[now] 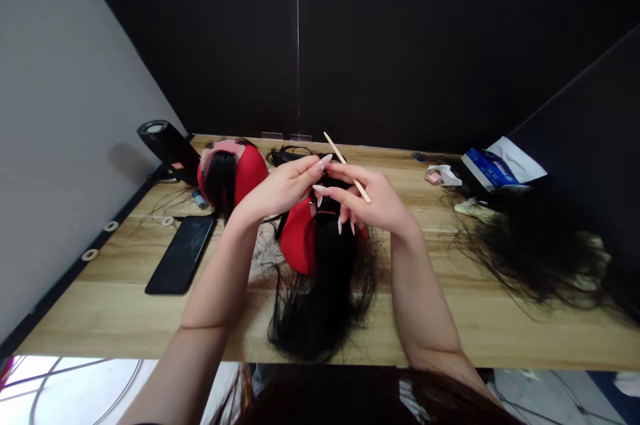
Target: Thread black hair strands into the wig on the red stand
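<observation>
Standing well left of the central red form: black cylinder. Also left of it: black phone, flat on the table; second red form. Over the central red form's upper left: left hand, grip impossible to tell. Spilling down the form's front: black hair. Over the form's upper right: right hand, close against the left, clasping a pale stick. Well right: blue packet, loose dark hair.

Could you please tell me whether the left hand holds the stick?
No, the stick sits in the right hand, with both its ends showing.
</observation>
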Demonstrator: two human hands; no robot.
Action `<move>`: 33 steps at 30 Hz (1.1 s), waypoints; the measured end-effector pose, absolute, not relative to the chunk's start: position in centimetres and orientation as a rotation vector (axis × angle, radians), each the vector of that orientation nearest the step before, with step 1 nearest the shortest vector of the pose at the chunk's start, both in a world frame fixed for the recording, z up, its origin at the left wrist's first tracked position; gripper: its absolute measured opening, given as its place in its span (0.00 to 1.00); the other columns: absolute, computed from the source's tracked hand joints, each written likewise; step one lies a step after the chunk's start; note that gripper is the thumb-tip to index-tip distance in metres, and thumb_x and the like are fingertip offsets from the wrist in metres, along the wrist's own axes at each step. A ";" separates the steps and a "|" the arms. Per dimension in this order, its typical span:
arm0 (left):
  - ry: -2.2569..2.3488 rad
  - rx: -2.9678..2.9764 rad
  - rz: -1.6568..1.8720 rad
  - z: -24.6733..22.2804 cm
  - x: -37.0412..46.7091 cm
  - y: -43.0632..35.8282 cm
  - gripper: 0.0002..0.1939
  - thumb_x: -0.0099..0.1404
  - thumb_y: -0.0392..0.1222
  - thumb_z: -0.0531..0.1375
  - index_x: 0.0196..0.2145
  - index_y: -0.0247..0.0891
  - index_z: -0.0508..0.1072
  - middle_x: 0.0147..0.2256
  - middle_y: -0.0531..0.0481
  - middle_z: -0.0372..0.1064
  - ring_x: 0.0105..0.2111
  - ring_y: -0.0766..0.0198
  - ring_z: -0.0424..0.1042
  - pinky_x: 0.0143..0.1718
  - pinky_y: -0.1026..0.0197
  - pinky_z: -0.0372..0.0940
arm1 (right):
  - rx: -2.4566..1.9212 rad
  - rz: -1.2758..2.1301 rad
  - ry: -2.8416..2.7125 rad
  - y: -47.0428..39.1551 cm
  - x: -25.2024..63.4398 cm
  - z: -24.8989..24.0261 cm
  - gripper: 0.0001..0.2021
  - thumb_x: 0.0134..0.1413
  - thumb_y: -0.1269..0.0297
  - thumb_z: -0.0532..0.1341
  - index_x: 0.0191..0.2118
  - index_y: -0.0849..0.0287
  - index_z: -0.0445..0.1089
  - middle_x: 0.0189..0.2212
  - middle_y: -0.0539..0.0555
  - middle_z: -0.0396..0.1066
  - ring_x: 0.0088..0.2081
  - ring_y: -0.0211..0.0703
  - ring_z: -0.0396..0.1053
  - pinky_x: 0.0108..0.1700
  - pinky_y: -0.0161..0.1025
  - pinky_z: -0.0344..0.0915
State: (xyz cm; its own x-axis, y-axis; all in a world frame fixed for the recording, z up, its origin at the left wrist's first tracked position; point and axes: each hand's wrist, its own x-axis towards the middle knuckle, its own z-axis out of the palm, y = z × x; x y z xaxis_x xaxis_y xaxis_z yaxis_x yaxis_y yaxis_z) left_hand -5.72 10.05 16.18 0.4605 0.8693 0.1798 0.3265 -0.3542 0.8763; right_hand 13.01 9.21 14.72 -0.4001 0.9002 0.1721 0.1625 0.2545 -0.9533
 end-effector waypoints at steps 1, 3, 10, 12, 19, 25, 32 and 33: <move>1.010 1.907 0.826 16.2 -5.7 10.0 0.19 0.70 0.53 0.49 0.37 0.33 0.68 0.29 0.53 0.63 0.26 0.70 0.62 0.28 0.69 0.59 | -0.974 1.199 -1.774 9.2 13.0 14.7 0.27 0.50 0.54 0.68 0.54 0.58 0.69 0.46 0.59 0.76 0.17 0.37 0.71 0.11 0.31 0.63; 1.012 1.908 0.777 16.1 -5.6 10.1 0.19 0.71 0.53 0.49 0.38 0.33 0.68 0.27 0.53 0.63 0.25 0.70 0.62 0.26 0.69 0.58 | -0.968 1.189 -1.816 9.2 13.1 14.6 0.23 0.53 0.55 0.65 0.53 0.58 0.70 0.41 0.58 0.77 0.18 0.37 0.71 0.12 0.31 0.63; 1.038 1.964 0.735 15.9 -5.0 10.0 0.20 0.70 0.55 0.48 0.36 0.35 0.67 0.28 0.53 0.66 0.27 0.69 0.67 0.29 0.68 0.63 | -1.034 1.119 -1.896 9.6 13.1 13.9 0.12 0.59 0.56 0.58 0.41 0.59 0.71 0.25 0.51 0.74 0.19 0.41 0.73 0.14 0.31 0.65; 1.066 1.942 0.738 15.8 -4.8 9.9 0.20 0.70 0.56 0.48 0.34 0.35 0.65 0.26 0.54 0.66 0.25 0.69 0.67 0.27 0.68 0.63 | -1.040 1.133 -1.907 9.7 13.0 13.9 0.12 0.59 0.56 0.57 0.39 0.59 0.70 0.24 0.51 0.73 0.20 0.41 0.74 0.15 0.30 0.65; 1.006 1.772 0.740 15.2 -4.9 9.4 0.19 0.71 0.56 0.46 0.35 0.37 0.62 0.23 0.54 0.67 0.22 0.66 0.70 0.25 0.65 0.66 | -1.030 1.214 -1.790 10.0 12.2 13.5 0.08 0.56 0.62 0.59 0.37 0.61 0.70 0.21 0.50 0.72 0.19 0.41 0.74 0.14 0.28 0.65; 1.302 1.968 0.903 14.7 -7.4 7.0 0.20 0.70 0.57 0.49 0.41 0.37 0.67 0.38 0.49 0.72 0.39 0.64 0.72 0.42 0.63 0.66 | -1.022 1.179 -1.762 9.9 11.6 13.1 0.08 0.55 0.61 0.60 0.34 0.61 0.71 0.19 0.50 0.72 0.20 0.44 0.75 0.15 0.29 0.66; 2.390 2.005 0.662 6.1 -17.6 3.4 0.29 0.69 0.56 0.47 0.52 0.26 0.67 0.54 0.30 0.65 0.57 0.44 0.62 0.59 0.46 0.57 | -1.037 1.117 -1.628 9.3 12.5 14.4 0.10 0.53 0.58 0.62 0.33 0.60 0.71 0.19 0.50 0.72 0.17 0.41 0.72 0.15 0.31 0.64; 2.493 2.004 0.532 4.6 -18.7 2.9 0.31 0.69 0.55 0.48 0.56 0.23 0.64 0.58 0.26 0.59 0.61 0.40 0.56 0.61 0.42 0.54 | -1.034 1.110 -1.620 9.2 12.6 14.6 0.10 0.53 0.58 0.62 0.33 0.60 0.71 0.20 0.50 0.72 0.16 0.41 0.71 0.15 0.31 0.64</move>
State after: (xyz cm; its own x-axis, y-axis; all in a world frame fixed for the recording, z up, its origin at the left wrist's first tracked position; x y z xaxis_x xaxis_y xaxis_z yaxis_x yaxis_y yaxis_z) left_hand -18.68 2.88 4.56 -0.2331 0.9314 0.2796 0.9644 0.1845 0.1893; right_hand 12.64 9.18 14.56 -0.2561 0.9441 0.2075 0.1473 0.2503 -0.9569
